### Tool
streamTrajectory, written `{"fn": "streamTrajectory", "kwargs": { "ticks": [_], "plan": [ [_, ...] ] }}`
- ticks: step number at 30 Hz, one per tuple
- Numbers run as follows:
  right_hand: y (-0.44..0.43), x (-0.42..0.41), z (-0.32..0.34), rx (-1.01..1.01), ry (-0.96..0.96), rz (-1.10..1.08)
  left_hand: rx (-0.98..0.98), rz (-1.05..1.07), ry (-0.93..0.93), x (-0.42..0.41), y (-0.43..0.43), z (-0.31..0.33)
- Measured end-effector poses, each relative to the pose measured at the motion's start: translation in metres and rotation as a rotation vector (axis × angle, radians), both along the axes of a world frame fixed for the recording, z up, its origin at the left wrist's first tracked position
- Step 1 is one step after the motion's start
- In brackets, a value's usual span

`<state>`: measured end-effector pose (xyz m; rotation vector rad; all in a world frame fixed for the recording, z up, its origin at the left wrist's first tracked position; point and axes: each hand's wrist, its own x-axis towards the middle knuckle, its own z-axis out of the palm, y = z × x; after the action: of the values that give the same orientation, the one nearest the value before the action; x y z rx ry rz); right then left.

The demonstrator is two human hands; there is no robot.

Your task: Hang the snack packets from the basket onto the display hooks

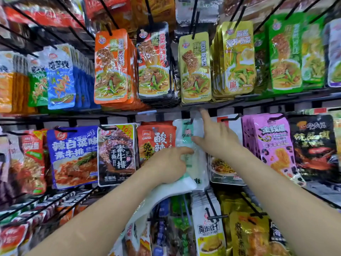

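A white and pale green snack packet (pixel 186 133) hangs at the middle row of the display, its top at a black hook (pixel 188 123). My left hand (pixel 168 165) grips a stack of similar white packets (pixel 177 185) just below it, fingers curled round them. My right hand (pixel 215 137) is at the hanging packet's right side, thumb on its front and index finger pointing up toward the shelf rail. The basket is not in view.
Rows of hanging snack packets fill the rack: orange (pixel 110 67), black (pixel 155 61) and yellow (pixel 195 69) above, blue (pixel 73 156), orange-red (pixel 156 143) and pink (pixel 271 145) beside the hook. More black hooks (pixel 212 206) with packets jut out below my arms.
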<state>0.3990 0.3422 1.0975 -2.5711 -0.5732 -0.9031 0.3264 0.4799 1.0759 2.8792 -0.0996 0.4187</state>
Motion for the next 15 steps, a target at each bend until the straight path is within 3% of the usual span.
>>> {"fn": "streamTrajectory", "kwargs": {
  "ticks": [3, 6, 8, 11, 13, 15],
  "plan": [
    [-0.011, -0.013, -0.017, 0.086, -0.079, 0.067, 0.004, -0.001, 0.014, 0.000, 0.000, -0.001],
    [-0.011, -0.024, -0.029, 0.302, 0.329, 0.375, -0.017, 0.005, 0.022, -0.001, -0.004, 0.000],
    [-0.008, -0.021, -0.038, 0.241, 0.432, 0.417, -0.038, 0.008, 0.016, -0.004, -0.005, -0.001],
    [-0.010, -0.017, -0.043, 0.080, 0.311, 0.300, -0.154, -0.020, -0.090, -0.011, -0.001, 0.000],
    [-0.015, -0.031, -0.041, 0.285, 0.380, 0.405, -0.214, -0.034, -0.243, -0.023, 0.002, 0.007],
    [-0.019, -0.059, -0.036, 0.625, 0.615, 0.654, -0.200, -0.077, -0.450, -0.036, 0.007, 0.016]
  ]
}}
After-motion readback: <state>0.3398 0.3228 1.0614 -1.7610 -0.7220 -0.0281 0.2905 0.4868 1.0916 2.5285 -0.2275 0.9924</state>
